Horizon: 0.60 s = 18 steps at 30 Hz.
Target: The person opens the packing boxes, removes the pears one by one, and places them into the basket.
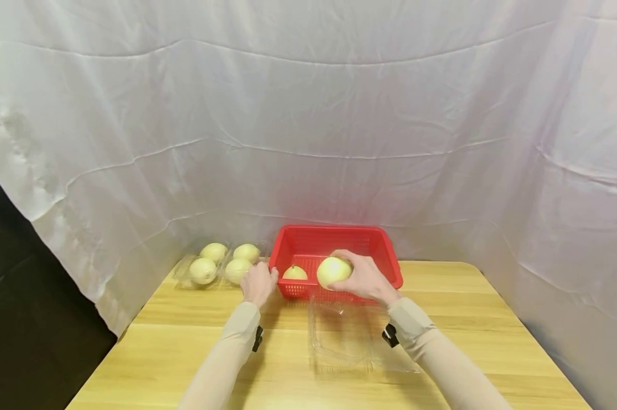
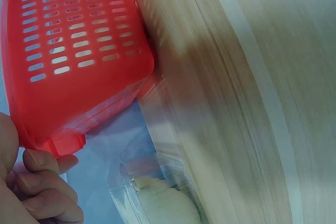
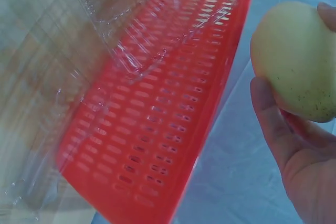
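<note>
Above the front of the red basket (image 1: 334, 230), my right hand (image 1: 365, 277) grips a round, pale yellow pear (image 1: 334, 272). The right wrist view shows the thumb and fingers on opposite sides of the pear (image 3: 294, 61), which has small dark specks on its skin. With its thumb and curled fingers, my left hand (image 1: 259, 283) grips the left end of the basket's rim; in the left wrist view the fingers (image 2: 44, 182) sit at the red rim. Another pear (image 1: 295, 273) with a short stem lies inside the basket at the front left.
Left of the basket, a clear plastic box (image 1: 185, 276) holds several pears (image 1: 203, 271). In front of the basket a clear, hinged plastic box (image 1: 339, 341) lies opened on the wooden table (image 1: 175, 364). A pale curtain (image 1: 308, 188) hangs behind and along the sides.
</note>
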Available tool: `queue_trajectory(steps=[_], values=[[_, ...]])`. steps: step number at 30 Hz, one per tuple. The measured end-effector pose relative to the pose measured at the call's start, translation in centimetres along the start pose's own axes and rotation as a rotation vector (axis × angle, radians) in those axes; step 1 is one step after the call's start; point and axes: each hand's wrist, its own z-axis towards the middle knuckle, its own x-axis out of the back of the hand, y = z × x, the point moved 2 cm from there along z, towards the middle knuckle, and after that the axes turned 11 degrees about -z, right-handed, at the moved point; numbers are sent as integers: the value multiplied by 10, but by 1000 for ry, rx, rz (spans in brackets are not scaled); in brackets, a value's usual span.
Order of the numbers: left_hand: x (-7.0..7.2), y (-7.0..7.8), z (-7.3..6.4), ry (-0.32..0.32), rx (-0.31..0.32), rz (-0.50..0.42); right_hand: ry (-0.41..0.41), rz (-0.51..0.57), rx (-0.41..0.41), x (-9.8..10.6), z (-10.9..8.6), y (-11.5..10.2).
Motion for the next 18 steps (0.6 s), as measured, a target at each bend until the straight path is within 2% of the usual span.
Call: queue_trajectory(steps=[7,11,15,18], values=[[-2,4,-1,7,-8,-1,82,-19,-106,-3,8,8],[-1,4,-1,23,-1,-5,120,-4,-168,-7,13,10],[-1,2,-1,12,7,-10,158,30,-244,-14,18,12],[0,1,-2,14,15,-9,162,45,-286,-21,22,13]])
